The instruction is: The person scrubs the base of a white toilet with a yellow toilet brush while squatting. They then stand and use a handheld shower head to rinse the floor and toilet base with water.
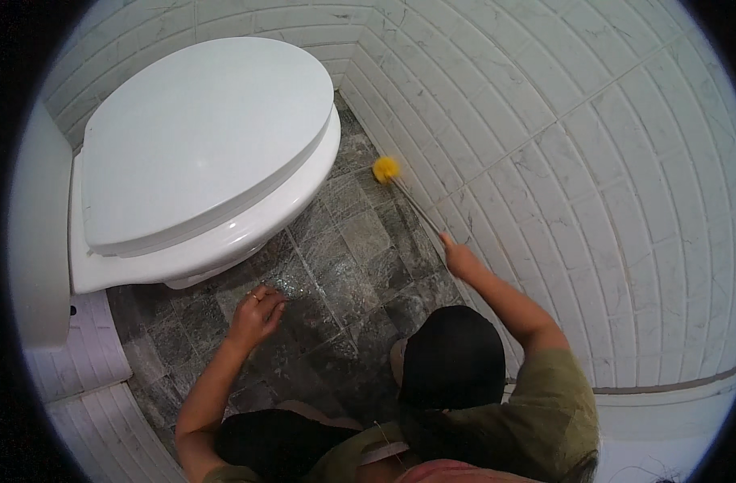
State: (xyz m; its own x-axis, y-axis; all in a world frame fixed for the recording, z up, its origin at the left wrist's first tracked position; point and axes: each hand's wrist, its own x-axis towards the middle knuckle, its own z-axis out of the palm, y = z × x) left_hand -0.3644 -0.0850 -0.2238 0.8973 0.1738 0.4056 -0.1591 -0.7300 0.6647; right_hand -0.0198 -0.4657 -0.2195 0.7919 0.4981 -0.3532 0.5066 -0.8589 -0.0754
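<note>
My right hand (459, 259) grips the thin handle of a brush (420, 213) with a round yellow head. The yellow head touches or is just off the dark tiled floor (366, 237), close to the foot of the right wall, and looks slightly blurred. Low over a wet, foamy patch of floor, my left hand (257, 315) has its fingers loosely curled in. A ring shows on one finger, and no held object is visible there. In front of my left hand stands a white toilet (207, 145) with its lid down.
White tiled walls (545, 185) close in at the back and right. The toilet's tank (42, 233) is at the far left, above light tiling (82, 342). My bent knees (452, 358) take up the near floor. A white ledge (665, 427) runs along the lower right.
</note>
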